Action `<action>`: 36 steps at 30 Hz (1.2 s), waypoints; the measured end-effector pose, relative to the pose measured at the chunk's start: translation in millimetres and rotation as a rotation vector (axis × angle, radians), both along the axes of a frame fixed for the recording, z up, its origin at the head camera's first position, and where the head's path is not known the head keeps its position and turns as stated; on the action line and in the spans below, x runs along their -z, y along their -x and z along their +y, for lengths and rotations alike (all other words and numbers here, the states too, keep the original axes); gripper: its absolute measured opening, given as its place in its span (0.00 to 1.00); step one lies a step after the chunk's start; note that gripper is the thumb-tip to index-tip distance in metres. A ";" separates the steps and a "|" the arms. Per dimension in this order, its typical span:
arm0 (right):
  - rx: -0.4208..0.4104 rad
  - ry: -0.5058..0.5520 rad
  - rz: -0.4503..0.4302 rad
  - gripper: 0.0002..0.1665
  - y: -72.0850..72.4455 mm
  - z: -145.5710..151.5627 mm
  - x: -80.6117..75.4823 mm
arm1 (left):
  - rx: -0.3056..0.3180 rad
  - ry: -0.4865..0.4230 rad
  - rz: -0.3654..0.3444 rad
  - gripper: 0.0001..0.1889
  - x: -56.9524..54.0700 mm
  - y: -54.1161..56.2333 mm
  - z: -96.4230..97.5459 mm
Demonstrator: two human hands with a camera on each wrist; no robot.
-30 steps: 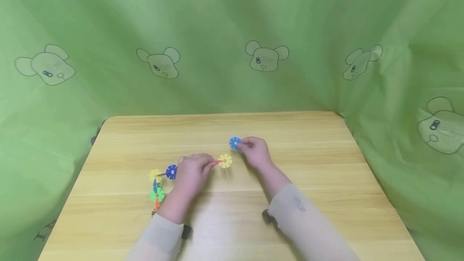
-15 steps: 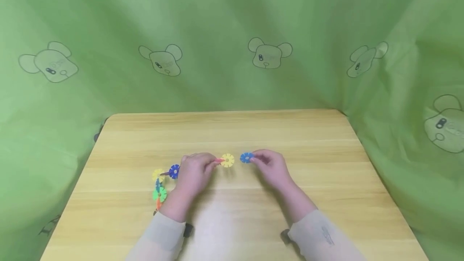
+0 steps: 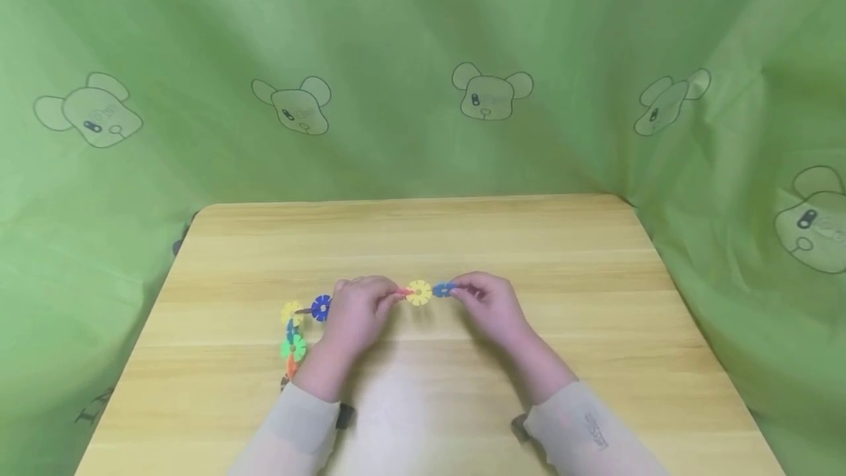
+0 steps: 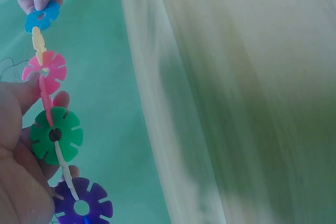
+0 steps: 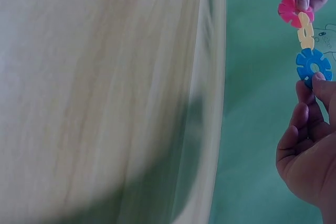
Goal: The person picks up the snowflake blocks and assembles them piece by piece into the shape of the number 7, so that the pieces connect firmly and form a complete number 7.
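My left hand [image 3: 360, 314] pinches a pink notched disc [image 4: 58, 66] in a chain of interlocking plastic discs. Past its fingertips, a pale yellow disc [image 3: 424, 300] sticks out to the right. My right hand [image 3: 494, 311] pinches a blue disc [image 5: 307, 59] between thumb and fingers, its edge right at the yellow disc's rim and turned across it. Along the left palm run another pink disc, a green disc [image 4: 72, 129], a whitish one seen edge-on and a purple disc [image 4: 97, 203]. The left hand hides part of the chain in the head view.
The chain goes on left of the left hand with a dark blue disc [image 3: 317, 312], a yellow disc [image 3: 287, 307], a green disc [image 3: 287, 350] and an orange one [image 3: 291, 366]. Beneath is a wooden table [image 3: 562, 241]; green curtains [image 3: 396, 35] surround its back and sides.
My right hand has moved right and toward me, then slightly left, bringing the blue disc to the yellow disc's edge. The blue disc has turned from face-on to nearly edge-on. The left hand stays nearly still.
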State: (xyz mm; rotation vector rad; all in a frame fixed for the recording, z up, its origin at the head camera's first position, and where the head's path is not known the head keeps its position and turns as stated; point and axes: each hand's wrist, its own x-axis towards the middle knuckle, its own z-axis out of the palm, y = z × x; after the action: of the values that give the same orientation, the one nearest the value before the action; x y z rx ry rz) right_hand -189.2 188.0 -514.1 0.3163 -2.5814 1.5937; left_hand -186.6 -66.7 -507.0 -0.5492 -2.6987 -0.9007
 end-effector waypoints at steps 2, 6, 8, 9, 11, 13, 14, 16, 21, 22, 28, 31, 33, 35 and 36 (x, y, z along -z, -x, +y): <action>-0.004 -0.026 0.026 0.05 -0.2 -0.6 0.2 | 0.007 -0.002 0.002 0.04 -0.7 0.1 0.7; -0.013 -0.067 0.062 0.04 -1.1 -1.4 -0.2 | 0.022 0.006 0.009 0.05 -1.7 -0.2 2.6; -0.016 -0.082 0.079 0.04 -1.7 -1.5 -0.5 | 0.029 0.009 0.015 0.05 -2.1 -0.3 3.8; -0.016 -0.091 0.088 0.04 -2.1 -1.5 -0.7 | 0.032 0.009 0.018 0.05 -2.2 -0.3 4.4; -0.016 -0.107 0.103 0.04 -2.9 -1.1 -0.7 | 0.038 0.005 0.026 0.05 -2.4 -0.3 5.6; -0.014 -0.116 0.116 0.03 -4.2 -0.2 -0.3 | 0.043 -0.001 0.034 0.05 -2.4 -0.1 6.9; -0.013 -0.116 0.122 0.04 -4.7 0.3 -0.1 | 0.046 -0.003 0.041 0.05 -2.1 -0.1 7.6; -0.012 -0.104 0.123 0.04 -6.1 1.3 0.1 | 0.049 -0.008 0.056 0.05 -1.4 -0.2 9.2; -0.014 -0.050 0.131 0.04 -9.0 1.3 0.0 | 0.059 -0.008 0.096 0.05 -0.6 -1.1 12.4; -0.017 -0.040 0.137 0.04 -9.3 0.7 -0.1 | 0.060 -0.008 0.104 0.05 -1.0 -1.3 12.9; -0.014 -0.024 0.151 0.05 -12.3 -1.8 -0.5 | 0.067 0.008 0.108 0.05 -2.3 -1.1 15.0; -0.030 -0.074 0.110 0.04 -14.1 2.1 0.6 | 0.087 0.031 0.083 0.05 -2.5 -1.0 14.8; -0.059 -0.132 0.064 0.03 -14.2 7.3 -1.6 | 0.109 0.059 0.064 0.05 -3.6 -0.9 14.2; -0.093 -0.179 0.006 0.05 -12.0 12.4 -6.4 | 0.140 0.103 0.055 0.04 -5.4 -0.3 13.5; -0.120 -0.190 -0.021 0.07 -8.2 12.6 -9.5 | 0.152 0.128 0.056 0.04 -6.9 0.1 11.7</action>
State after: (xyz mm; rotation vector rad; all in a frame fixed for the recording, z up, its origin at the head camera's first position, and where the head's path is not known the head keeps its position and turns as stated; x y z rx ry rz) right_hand -181.0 200.6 -504.7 0.4799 -2.7845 1.3942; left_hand -186.7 -55.0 -500.2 -0.8037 -2.7067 -0.7392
